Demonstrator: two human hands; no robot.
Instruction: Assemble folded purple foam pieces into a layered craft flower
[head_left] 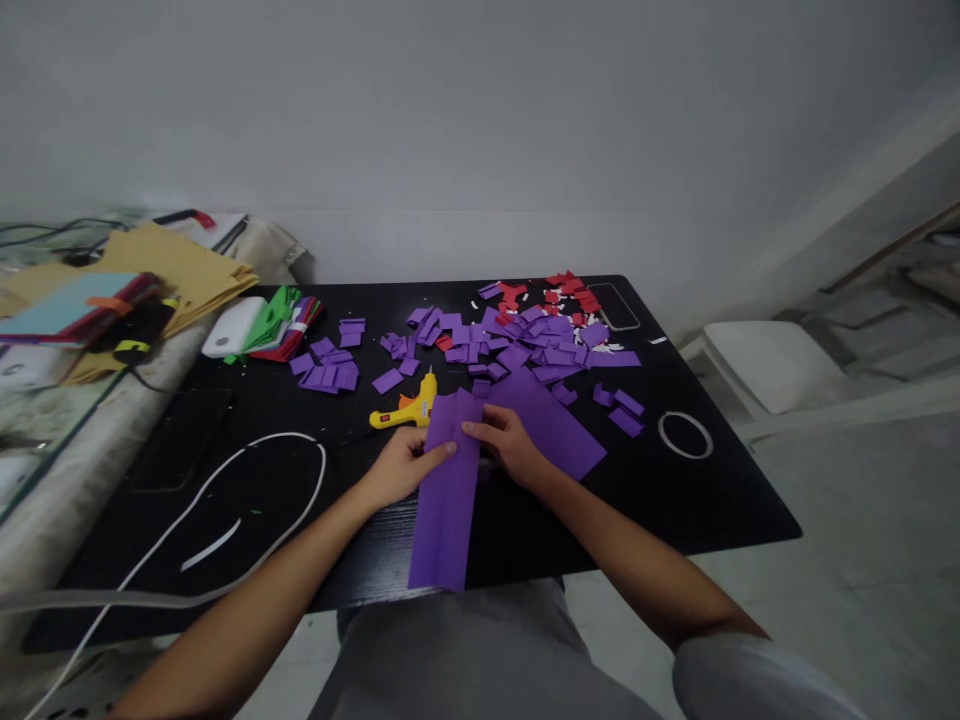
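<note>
A long strip of purple paper (pixel 444 525), creased lengthwise, is held upright in front of me between both hands. My left hand (pixel 405 465) grips its left edge, the thumb lying on the front face and the fingers behind. On the right edge, my right hand (pixel 508 442) pinches the strip near its upper part, thumb in front. Behind the strip lies a yellow glue gun (pixel 405 408), its nozzle pointing up and away. A larger purple sheet (pixel 562 425) rests flat on the table beyond my right hand.
Many small folded purple pieces (pixel 540 338) spread across the black table (pixel 645 500), with red scraps (pixel 570 290) at the back. A white cable (pixel 321 480) loops at left. Coloured paper bundles (pixel 281 325) sit back left. A pale ring (pixel 685 435) lies right.
</note>
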